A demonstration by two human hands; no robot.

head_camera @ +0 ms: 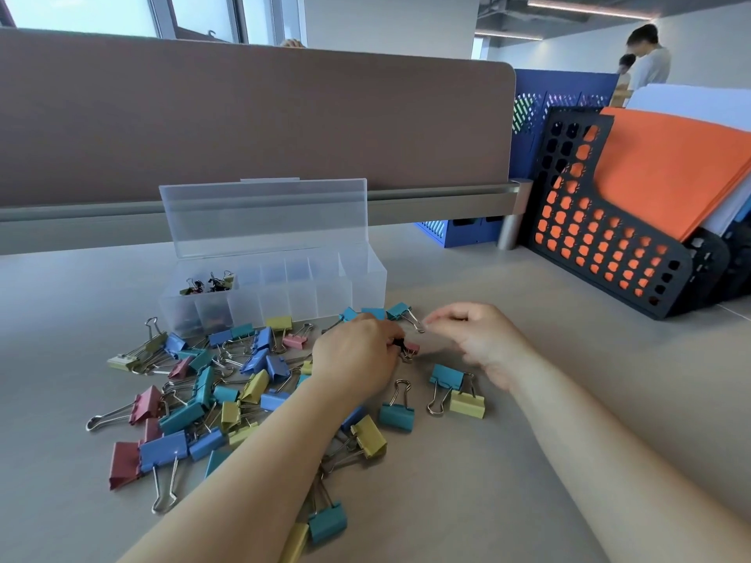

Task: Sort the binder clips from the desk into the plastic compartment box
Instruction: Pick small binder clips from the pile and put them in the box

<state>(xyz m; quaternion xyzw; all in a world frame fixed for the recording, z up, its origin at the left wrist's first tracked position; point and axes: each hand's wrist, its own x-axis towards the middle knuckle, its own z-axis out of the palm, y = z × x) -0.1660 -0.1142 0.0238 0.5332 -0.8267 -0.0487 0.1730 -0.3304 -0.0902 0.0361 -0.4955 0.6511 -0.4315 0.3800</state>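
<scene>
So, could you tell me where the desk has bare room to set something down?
Bare desk lies between the right hand and the black file rack, and left of the compartment box. The clip pile before the box is crowded, where the left hand pinches a small clip.

Left hand (357, 353) pinches; right hand (477, 339) hovers, loosely curled.

Two hands work among coloured binder clips (256, 386) before the open plastic compartment box (367, 278).
The left hand (357, 355) pinches a small black clip (399, 343) just beside a small pink clip (412, 348); the right hand (477, 339), blurred, its fingers curled, hovers near a teal clip (399, 310). Small dark clips (207, 281) lie in the box's leftmost compartments.
</scene>
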